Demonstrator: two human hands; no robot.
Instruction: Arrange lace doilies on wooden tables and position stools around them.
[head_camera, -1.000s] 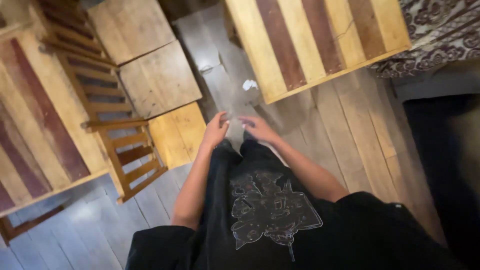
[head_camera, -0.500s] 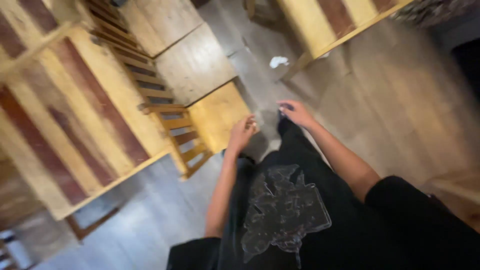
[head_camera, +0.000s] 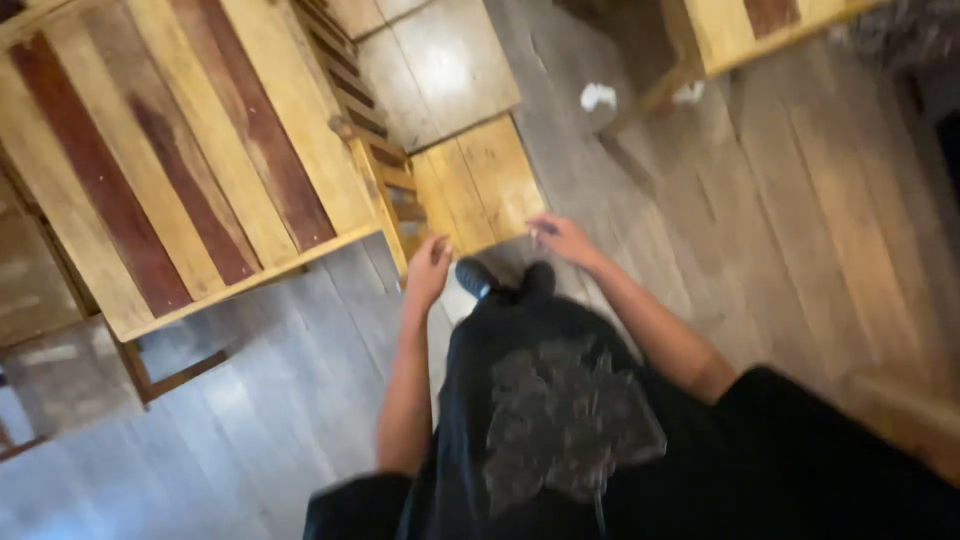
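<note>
Hands first: the left hand (head_camera: 428, 268) hangs in front of the body with its fingers loosely curled and nothing in it, while the right hand (head_camera: 563, 238) is stretched a little further forward, fingers spread and slack, also holding nothing; motion blur hides the fingertips. Just beyond and between the two hands lies the square pale-yellow plank seat of a wooden chair (head_camera: 478, 186), its near edge just ahead of the right hand's fingers and a little to the right of the left hand. The chair's slatted wooden backrest (head_camera: 372, 130) runs as a long strip away from the left hand toward the top of the view, so the chair's long axis points up and slightly left, and the left hand is the nearer one to that backrest. Below the hands, two black shoe tips (head_camera: 500, 280) show on the grey-brown plank floor (head_camera: 760, 220). Further left stands a large table of yellow and dark red planks (head_camera: 170, 150); a second table of the same make (head_camera: 745, 25) shows at the top right. Count: two bare hands, one chair close by, two tables, and two small white crumpled scraps (head_camera: 598, 96) on the floor near the far table's leg.
</note>
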